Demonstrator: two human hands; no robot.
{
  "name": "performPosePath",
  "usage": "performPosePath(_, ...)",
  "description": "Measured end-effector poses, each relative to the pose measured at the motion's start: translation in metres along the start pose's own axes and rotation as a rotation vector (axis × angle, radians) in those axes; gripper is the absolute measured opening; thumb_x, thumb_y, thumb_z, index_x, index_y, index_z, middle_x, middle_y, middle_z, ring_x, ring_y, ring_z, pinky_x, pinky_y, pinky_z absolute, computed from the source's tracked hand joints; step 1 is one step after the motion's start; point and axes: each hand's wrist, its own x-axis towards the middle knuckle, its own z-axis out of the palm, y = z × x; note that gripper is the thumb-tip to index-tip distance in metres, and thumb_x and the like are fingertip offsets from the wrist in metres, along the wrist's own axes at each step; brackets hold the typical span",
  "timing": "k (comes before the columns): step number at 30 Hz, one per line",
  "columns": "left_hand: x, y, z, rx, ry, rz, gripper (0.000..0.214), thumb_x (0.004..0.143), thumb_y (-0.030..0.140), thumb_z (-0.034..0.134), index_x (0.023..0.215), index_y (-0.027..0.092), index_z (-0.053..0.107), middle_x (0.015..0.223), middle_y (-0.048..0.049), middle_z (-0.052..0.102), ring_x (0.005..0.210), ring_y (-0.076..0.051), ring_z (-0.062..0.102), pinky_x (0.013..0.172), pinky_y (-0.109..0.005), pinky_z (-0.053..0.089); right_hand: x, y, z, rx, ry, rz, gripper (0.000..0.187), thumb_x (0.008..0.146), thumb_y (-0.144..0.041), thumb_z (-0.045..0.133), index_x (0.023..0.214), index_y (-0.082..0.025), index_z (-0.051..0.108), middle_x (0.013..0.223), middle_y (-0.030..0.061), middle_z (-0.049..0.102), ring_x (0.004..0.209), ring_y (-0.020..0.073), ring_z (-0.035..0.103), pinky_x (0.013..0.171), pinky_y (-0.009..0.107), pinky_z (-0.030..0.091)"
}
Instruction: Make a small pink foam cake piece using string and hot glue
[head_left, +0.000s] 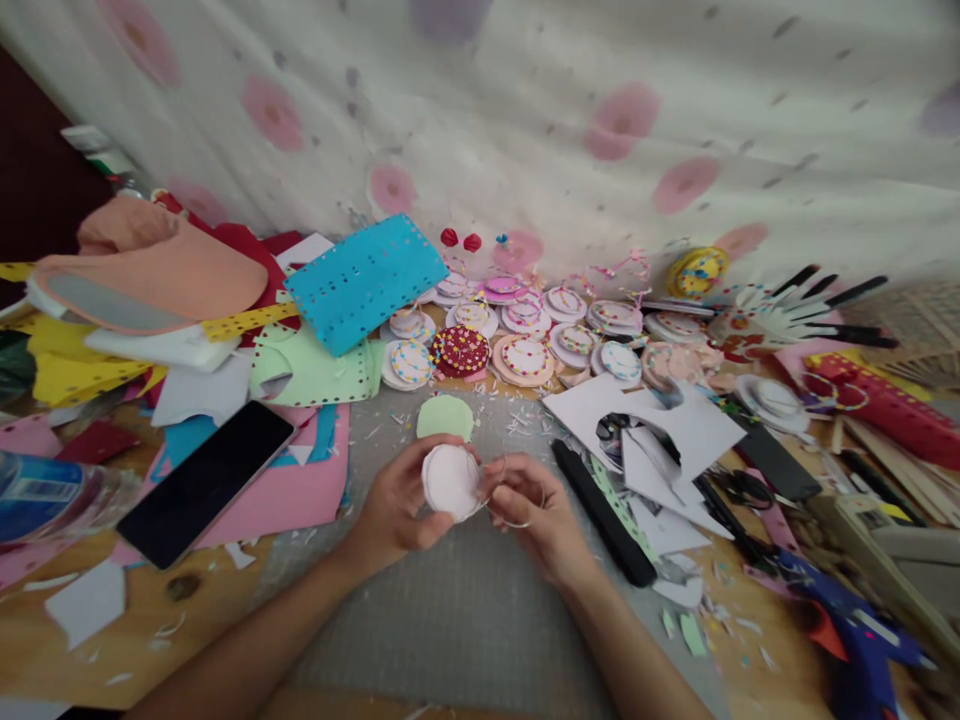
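Note:
My left hand (396, 505) is closed around a round white foam disc (450, 481), held upright over the grey mat (465, 610). My right hand (536, 515) pinches a thin clear loop of wire or thread (517, 500) against the disc's right edge. A pale green foam circle (445, 416) lies flat just beyond the disc. Behind it sit several small round decorated foam pieces (525, 355), one dark red with dots (460, 349).
A black phone (206, 482) lies on pink foam at the left, near a plastic bottle (45, 495). Blue punched foam (366, 280) and other sheets pile up at back left. White paper scraps (652, 425), scissors (739, 488), a black strip (604, 515) and a blue glue gun (862, 640) crowd the right.

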Motion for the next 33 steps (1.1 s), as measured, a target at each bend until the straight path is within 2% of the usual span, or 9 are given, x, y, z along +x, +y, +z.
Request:
performPosePath(6, -0.0015, -0.0043, 0.0001, -0.022, -0.016, 0.042, 0.061, 0.069, 0.037, 0.079, 0.122, 0.019, 0.055, 0.118, -0.0160, 0.067, 0.107, -0.027, 0.065, 0.090, -0.037, 0.053, -0.0005, 0.0014, -0.0005, 0.054, -0.056, 0.036, 0.027, 0.074, -0.038, 0.078, 0.089, -0.021, 0.064, 0.069, -0.0001, 0.069, 0.045, 0.0074, 0.049, 0.042, 0.019, 0.037)
performPosePath(12, -0.0005, -0.0001, 0.0012, -0.001, 0.006, 0.031, 0.061, 0.068, 0.040, 0.079, 0.120, 0.017, 0.056, 0.114, -0.0163, 0.067, 0.104, -0.029, 0.065, 0.089, -0.038, 0.053, -0.0013, 0.0018, 0.0035, 0.050, -0.004, 0.043, 0.027, 0.072, -0.037, 0.079, 0.087, -0.021, 0.064, 0.067, -0.0005, 0.071, 0.043, 0.0063, 0.045, 0.041, 0.018, 0.034)
performPosePath(21, 0.0019, -0.0010, -0.0006, -0.018, 0.000, 0.051, 0.059, 0.066, 0.029, 0.080, 0.120, 0.020, 0.058, 0.113, -0.0129, 0.067, 0.104, -0.027, 0.065, 0.090, -0.035, 0.052, 0.0004, 0.0031, 0.0025, 0.046, 0.121, 0.039, 0.024, 0.068, -0.032, 0.083, 0.083, -0.020, 0.069, 0.066, 0.0012, 0.073, 0.045, 0.0064, 0.048, 0.043, 0.017, 0.035)
performPosePath(33, 0.0013, -0.0033, -0.0020, -0.015, 0.008, 0.062, 0.062, 0.064, 0.020, 0.079, 0.122, 0.024, 0.057, 0.118, -0.0102, 0.066, 0.109, -0.025, 0.063, 0.093, -0.034, 0.050, 0.0004, 0.0023, 0.0008, 0.073, 0.126, 0.019, 0.021, 0.070, -0.030, 0.083, 0.085, -0.021, 0.072, 0.067, 0.0014, 0.074, 0.046, 0.0039, 0.049, 0.045, 0.013, 0.036)
